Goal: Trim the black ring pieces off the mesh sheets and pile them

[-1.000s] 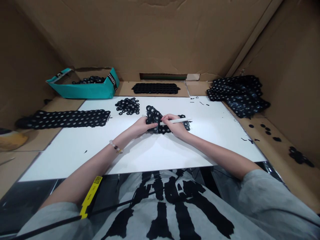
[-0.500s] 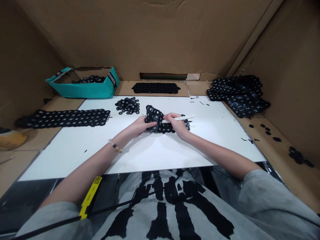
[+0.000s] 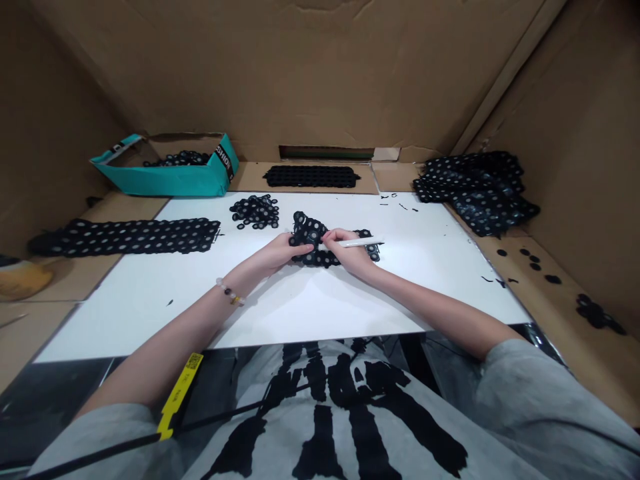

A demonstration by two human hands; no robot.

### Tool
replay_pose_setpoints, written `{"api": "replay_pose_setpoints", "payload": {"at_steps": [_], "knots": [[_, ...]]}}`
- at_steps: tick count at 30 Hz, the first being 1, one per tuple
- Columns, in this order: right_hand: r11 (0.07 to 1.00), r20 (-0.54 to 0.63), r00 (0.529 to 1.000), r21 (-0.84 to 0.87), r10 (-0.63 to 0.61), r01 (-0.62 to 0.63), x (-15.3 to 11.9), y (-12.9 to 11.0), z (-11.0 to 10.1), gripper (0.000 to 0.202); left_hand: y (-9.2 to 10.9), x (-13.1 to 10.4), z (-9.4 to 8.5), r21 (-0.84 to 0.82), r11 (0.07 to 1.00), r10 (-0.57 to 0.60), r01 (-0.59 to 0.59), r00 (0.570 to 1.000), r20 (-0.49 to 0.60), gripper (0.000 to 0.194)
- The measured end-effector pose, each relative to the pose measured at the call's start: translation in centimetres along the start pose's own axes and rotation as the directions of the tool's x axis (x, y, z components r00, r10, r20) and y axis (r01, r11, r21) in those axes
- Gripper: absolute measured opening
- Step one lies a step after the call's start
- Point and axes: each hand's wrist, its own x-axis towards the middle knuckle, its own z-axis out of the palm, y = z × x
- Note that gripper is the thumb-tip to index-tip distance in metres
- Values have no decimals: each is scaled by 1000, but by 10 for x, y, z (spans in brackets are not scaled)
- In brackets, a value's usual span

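Note:
A piece of black openwork made of joined rings (image 3: 309, 228) lies bunched on the white board, its left part folded up. My left hand (image 3: 283, 253) pinches that raised part, thumb on top. In my right hand (image 3: 350, 250) is a white pen-like tool (image 3: 365, 242), held like a pencil, its tip at the rings beside my left thumb. The kind of tip is hidden by the fingers and rings. Beyond my left hand sits a pile of loose black rings (image 3: 255, 211).
A teal box (image 3: 165, 180) with more rings stands back left. Ring strips lie at left (image 3: 145, 237) and at the back (image 3: 311, 176). A heap of ring fabric (image 3: 475, 187) sits at right. Loose discs (image 3: 553, 279) and black scraps lie on the right. Cardboard walls surround the white board (image 3: 310, 313).
My right hand and the white tool have shifted slightly left, and the tool is turned to lie flatter. My left hand stays in place on the ring piece.

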Motion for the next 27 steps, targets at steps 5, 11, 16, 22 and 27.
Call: {"api": "replay_pose_setpoints", "payload": {"at_steps": [5,11,16,22,27], "knots": [[981,28,989,-127,-147,150,-3,-3,3,18,4,-2,1,-5,1000,-23,23,1000,11,28],[959,44,983,-215,-180,185,-2,2,6,17,0,3,-3,0,1000,-30,31,999,45,33],[948,50,982,-256,-184,191,-3,0,7,18,-2,7,-7,36,999,-23,20,996,89,31],[957,59,981,-219,-183,191,-2,-2,6,18,10,-3,-3,185,983,-8,-2,999,51,28],[997,53,997,-52,-61,64,0,2,2,19,7,-4,-3,370,918,160,-144,987,-12,31]]}}
